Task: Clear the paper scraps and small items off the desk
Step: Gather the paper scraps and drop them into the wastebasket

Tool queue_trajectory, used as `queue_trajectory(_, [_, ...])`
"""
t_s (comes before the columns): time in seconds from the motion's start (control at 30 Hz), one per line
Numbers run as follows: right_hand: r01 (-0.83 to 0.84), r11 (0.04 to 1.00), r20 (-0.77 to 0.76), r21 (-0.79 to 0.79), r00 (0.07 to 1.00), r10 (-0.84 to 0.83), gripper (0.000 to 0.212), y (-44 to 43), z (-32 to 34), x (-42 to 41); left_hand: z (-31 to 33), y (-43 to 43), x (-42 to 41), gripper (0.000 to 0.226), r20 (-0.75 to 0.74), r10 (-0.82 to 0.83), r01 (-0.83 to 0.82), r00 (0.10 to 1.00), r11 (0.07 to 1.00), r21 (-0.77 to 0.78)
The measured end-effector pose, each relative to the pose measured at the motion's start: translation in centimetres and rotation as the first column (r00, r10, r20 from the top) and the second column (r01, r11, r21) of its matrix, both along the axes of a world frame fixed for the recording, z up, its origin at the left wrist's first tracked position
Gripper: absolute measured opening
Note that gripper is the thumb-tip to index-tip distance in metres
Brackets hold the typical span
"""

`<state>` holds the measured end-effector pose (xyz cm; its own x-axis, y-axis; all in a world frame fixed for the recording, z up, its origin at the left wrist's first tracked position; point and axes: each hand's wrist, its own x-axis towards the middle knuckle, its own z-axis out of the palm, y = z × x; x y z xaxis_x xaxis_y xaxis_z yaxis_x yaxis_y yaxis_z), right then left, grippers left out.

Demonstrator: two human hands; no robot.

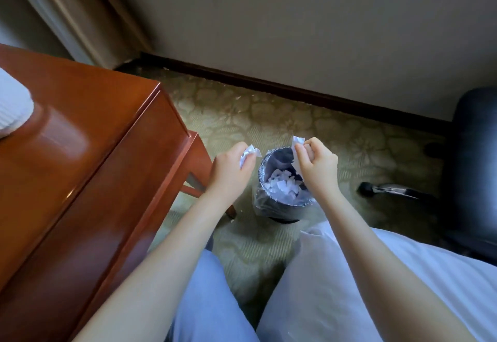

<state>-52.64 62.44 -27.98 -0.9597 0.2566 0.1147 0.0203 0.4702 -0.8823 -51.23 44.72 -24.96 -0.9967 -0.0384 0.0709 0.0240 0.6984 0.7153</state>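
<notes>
A small dark waste bin (265, 202) lined with clear plastic stands on the carpet in front of my knees, and several white paper scraps (281, 187) lie inside it. My left hand (231, 169) hovers just left of the bin's rim and grips a crumpled white paper scrap (248, 155). Above the bin's right rim, my right hand (317, 165) pinches another white paper scrap (297, 141) between thumb and fingers. The reddish wooden desk (88, 159) fills the left side.
A white cloth-like object (12, 107) lies on the desk at the far left edge. A black office chair (473, 159) with a wheeled base stands at the right. A wall with a dark skirting board (282, 86) runs behind the bin. Patterned carpet (255, 121) surrounds it.
</notes>
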Motion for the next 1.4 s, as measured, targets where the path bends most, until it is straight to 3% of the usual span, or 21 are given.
queue_trajectory(0.1, [0.000, 0.999, 0.087, 0.046, 0.996, -0.004, 0.034, 0.9, -3.6, -2.2, -2.8, 0.2, -2.5, 0.037, 0.067, -0.028, 0.032, 0.997, 0.997, -0.065])
queue_trajectory(0.3, [-0.031, 0.979, 0.292, 0.201, 0.956, -0.030, 0.036, 1.8, -10.1, -6.6, -7.3, 0.0, -5.8, 0.029, 0.198, -0.010, 0.035, 0.980, 0.992, -0.121])
queue_trajectory(0.63, [-0.351, 0.744, 0.504, 0.569, 0.864, 0.022, 0.013, 2.0, -19.4, -12.5, -12.1, 0.7, -9.8, 0.023, 0.241, -0.030, 0.074, 0.970, 0.982, -0.175])
queue_trajectory(0.7, [-0.393, 0.713, 0.540, 0.581, 0.841, 0.024, 0.011, 2.2, -21.0, -12.5, -12.7, 0.8, -10.1, 0.023, 0.241, -0.038, 0.081, 0.970, 0.981, -0.174])
queue_trajectory(0.83, [-0.466, 0.688, 0.637, 0.556, 0.771, 0.008, 0.027, 2.3, -23.4, -11.8, -13.7, 0.7, -10.4, 0.025, 0.238, -0.038, 0.081, 0.970, 0.981, -0.176])
queue_trajectory(0.93, [-0.566, 0.641, 0.723, 0.519, 0.690, 0.024, 0.045, 2.5, -24.0, -11.3, -14.2, 0.7, -10.6, 0.024, 0.238, -0.049, 0.097, 0.970, 0.976, -0.193])
queue_trajectory(1.07, [-0.598, 0.651, 0.746, 0.467, 0.662, 0.074, 0.056, 3.3, -23.0, -11.5, -14.1, 1.2, -11.1, 0.025, 0.265, -0.049, 0.116, 0.963, 0.963, -0.242])
queue_trajectory(1.27, [-0.578, 0.625, 0.659, 0.525, 0.741, 0.132, 0.054, 5.7, -18.1, -12.5, -13.9, 4.1, -13.4, 0.022, 0.327, -0.095, 0.218, 0.940, 0.906, -0.363])
queue_trajectory(1.4, [-0.536, 0.619, 0.597, 0.574, 0.792, 0.132, 0.052, 7.7, -15.8, -11.2, -16.1, 7.0, -15.2, 0.018, 0.382, -0.225, 0.380, 0.896, 0.835, -0.398])
